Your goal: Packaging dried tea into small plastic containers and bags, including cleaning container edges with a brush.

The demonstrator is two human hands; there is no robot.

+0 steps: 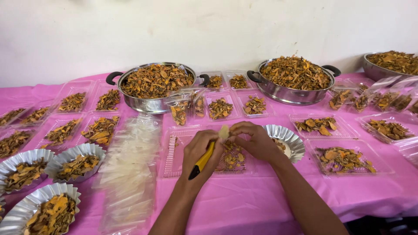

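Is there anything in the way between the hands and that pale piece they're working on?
Nothing visible. Both the left hand and the right hand already pinch the pale piece above the clear tray. The left hand also holds a yellow-handled tool.

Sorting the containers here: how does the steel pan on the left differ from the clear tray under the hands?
The left steel pan is round, deep, opaque metal with black handles; the clear tray is flat, rectangular, see-through plastic without handles. The pan is heaped full of dried orange-brown pieces; the tray holds only a small scatter. The pan stands untouched, while the left hand and right hand work above the tray. Both sit on the pink tablecloth.
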